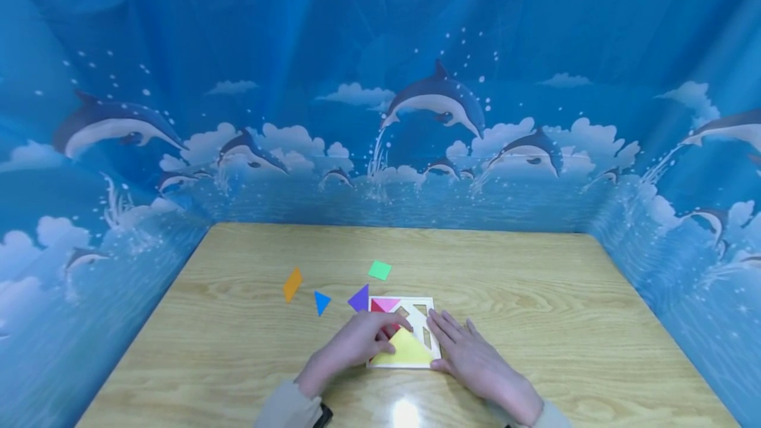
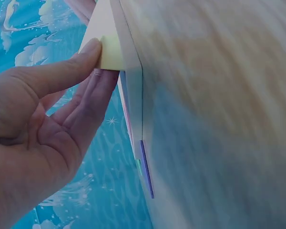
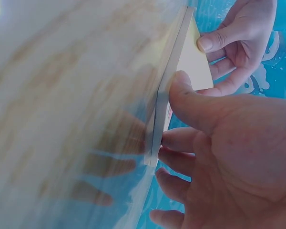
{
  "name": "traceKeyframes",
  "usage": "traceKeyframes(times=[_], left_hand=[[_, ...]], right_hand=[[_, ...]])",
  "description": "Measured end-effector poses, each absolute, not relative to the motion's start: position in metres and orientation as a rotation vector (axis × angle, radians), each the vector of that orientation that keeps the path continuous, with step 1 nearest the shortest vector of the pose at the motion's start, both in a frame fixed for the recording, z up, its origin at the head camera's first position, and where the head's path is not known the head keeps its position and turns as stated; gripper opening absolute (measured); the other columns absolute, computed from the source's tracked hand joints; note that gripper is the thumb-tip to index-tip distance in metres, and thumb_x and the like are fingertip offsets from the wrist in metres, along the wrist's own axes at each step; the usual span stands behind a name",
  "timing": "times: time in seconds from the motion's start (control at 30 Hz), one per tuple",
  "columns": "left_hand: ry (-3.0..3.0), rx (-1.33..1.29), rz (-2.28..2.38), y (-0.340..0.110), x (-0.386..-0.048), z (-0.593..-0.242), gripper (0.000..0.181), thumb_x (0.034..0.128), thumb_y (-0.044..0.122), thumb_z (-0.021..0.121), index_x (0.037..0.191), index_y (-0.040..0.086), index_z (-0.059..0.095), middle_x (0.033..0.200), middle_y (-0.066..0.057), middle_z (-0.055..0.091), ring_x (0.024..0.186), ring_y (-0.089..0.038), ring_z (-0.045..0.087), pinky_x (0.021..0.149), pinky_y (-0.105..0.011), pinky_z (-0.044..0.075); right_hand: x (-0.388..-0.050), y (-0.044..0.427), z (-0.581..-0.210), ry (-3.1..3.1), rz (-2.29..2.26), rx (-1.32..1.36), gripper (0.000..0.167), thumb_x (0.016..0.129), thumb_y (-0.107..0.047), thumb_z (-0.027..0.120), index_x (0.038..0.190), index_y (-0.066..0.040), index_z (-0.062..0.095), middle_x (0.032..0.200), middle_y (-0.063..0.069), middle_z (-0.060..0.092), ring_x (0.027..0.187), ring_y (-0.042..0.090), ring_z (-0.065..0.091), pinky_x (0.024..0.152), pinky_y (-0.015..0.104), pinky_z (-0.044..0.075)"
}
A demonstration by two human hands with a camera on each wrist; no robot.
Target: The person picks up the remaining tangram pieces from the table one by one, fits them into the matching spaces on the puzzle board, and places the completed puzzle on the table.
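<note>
A white tangram tray [image 1: 416, 298] lies on the table in front of me. My left hand [image 1: 357, 341] pinches a yellow triangle [image 1: 407, 350] over the tray's near half; the left wrist view shows the thumb [image 2: 91, 50] against its face. A pink triangle [image 1: 388, 304] and a red piece [image 1: 376, 307], partly covered by the left hand, sit in the tray. Cut-out openings show at the tray's right side. Along that right edge rests my right hand [image 1: 475, 358], its fingers fairly straight and its thumb [image 3: 182, 88] touching the near corner area.
Loose pieces lie left of and behind the tray: a purple triangle [image 1: 359, 298] close to its left edge, a blue triangle [image 1: 322, 302], an orange parallelogram [image 1: 292, 284] and a green square [image 1: 380, 270]. A dolphin-print curtain [image 1: 380, 197] borders the wooden table [image 1: 535, 283].
</note>
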State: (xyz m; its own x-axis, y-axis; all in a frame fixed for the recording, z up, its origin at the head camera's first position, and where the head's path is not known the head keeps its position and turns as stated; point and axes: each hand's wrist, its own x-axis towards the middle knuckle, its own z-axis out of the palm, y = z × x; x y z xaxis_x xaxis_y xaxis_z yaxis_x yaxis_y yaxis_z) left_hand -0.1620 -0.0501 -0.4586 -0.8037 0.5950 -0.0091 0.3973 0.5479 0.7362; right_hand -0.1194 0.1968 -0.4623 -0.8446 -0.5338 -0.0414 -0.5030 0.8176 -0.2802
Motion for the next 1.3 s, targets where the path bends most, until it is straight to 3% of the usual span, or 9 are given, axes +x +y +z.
traceKeyframes(times=[0.27,0.6,0.8,1.07,1.3], left_hand=[[2.693,0.888,0.843,-0.046,-0.158,-0.454,0.051,0.079,0.005,0.083,0.128,0.012,0.07,0.077,0.011,0.058,0.069,0.0,0.051,0.066,-0.014,0.049],[2.813,0.96,0.649,-0.044,-0.158,-0.453,0.043,0.0758,0.016,0.087,0.117,0.016,0.075,0.077,0.009,0.056,0.069,-0.002,0.044,0.061,-0.015,0.042],[2.791,0.921,0.61,-0.047,-0.161,-0.451,0.045,0.0756,0.02,0.088,0.119,0.018,0.076,0.09,0.007,0.062,0.072,-0.002,0.045,0.063,-0.016,0.042],[2.84,0.864,0.822,-0.05,-0.168,-0.449,0.007,0.0901,0.017,0.077,0.098,0.017,0.077,0.085,0.012,0.07,0.075,0.001,0.059,0.071,-0.019,0.053],[2.866,0.835,0.931,-0.056,-0.172,-0.449,0.003,0.0917,0.015,0.076,0.095,0.015,0.077,0.078,0.011,0.067,0.064,0.0,0.052,0.061,-0.018,0.048]], right_hand=[[-0.118,0.195,-0.462,2.876,-0.4,-0.833,0.07,0.1,-0.035,0.06,0.154,0.003,0.036,0.163,0.018,0.029,0.149,0.04,0.029,0.115,0.068,0.026],[-0.117,0.195,-0.461,2.879,-0.392,-0.838,0.07,0.1,-0.035,0.06,0.153,0.003,0.036,0.163,0.018,0.03,0.148,0.04,0.03,0.115,0.068,0.027],[-0.119,0.194,-0.46,2.858,-0.401,-0.814,0.071,0.1,-0.035,0.06,0.155,0.002,0.034,0.164,0.017,0.027,0.15,0.04,0.027,0.116,0.067,0.025],[-0.119,0.195,-0.46,2.857,-0.418,-0.824,0.069,0.101,-0.033,0.059,0.154,0.003,0.034,0.164,0.018,0.028,0.149,0.041,0.027,0.115,0.068,0.025],[-0.118,0.197,-0.46,2.865,-0.426,-0.825,0.069,0.101,-0.033,0.059,0.154,0.003,0.035,0.164,0.018,0.028,0.149,0.04,0.027,0.115,0.068,0.025]])
